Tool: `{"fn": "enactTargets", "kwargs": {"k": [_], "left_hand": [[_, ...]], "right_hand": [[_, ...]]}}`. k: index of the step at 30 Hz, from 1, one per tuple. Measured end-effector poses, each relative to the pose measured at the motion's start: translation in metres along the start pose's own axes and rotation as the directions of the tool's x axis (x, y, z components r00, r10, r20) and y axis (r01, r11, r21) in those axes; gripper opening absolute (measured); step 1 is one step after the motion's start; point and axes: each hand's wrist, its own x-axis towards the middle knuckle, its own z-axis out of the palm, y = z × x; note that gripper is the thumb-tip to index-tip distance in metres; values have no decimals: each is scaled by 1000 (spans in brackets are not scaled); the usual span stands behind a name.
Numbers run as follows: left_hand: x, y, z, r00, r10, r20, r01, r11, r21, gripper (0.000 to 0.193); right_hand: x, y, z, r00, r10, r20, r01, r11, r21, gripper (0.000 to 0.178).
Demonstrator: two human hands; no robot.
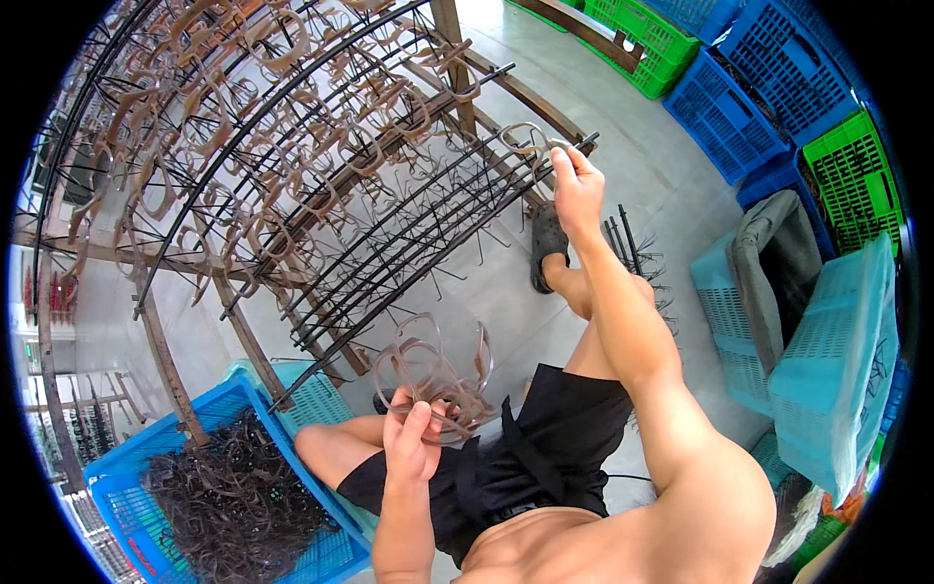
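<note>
My left hand (411, 440) is closed round a bunch of brownish, see-through eyeglass frames (435, 374), held above my lap. Out ahead, my right hand (578, 185) is raised to the far right end of a black bar rack (413, 248) with many thin wire prongs. Thumb and fingers pinch a single eyeglass frame (523, 127) there, which seems to touch the prongs. Whether it hangs on them I cannot tell. More brown frames (277, 44) hang in rows on the bars farther up and to the left.
Brown metal legs (167, 355) hold up the rack. At lower left a blue crate (112, 506) contains tangled dark strips. Blue crates (725, 112), green crates (856, 175) and light-blue baskets (827, 375) line the right side. More pronged bars (625, 243) lie beside my right leg.
</note>
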Motion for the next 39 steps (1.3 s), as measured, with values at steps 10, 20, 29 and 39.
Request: {"fn": "enactTargets", "kwargs": {"k": [10,20,29,39], "left_hand": [[-7,-2,2,995,95,-33,-98,990,-100,26],[1,-4,-12,911,390,-133,-401,913,-70,19],[-22,15,-47,818,546,-182,-551,834,23,25],[-16,3,-53,922,331,-203,-354,931,-89,30]], "right_hand": [[7,-6,-6,965,-243,-101,181,891,-416,24],[-210,-85,36,482,-71,873,302,949,-90,25],[-255,-83,77,402,-106,910,375,925,-57,17],[-248,-70,67,538,18,843,226,960,-164,10]]}}
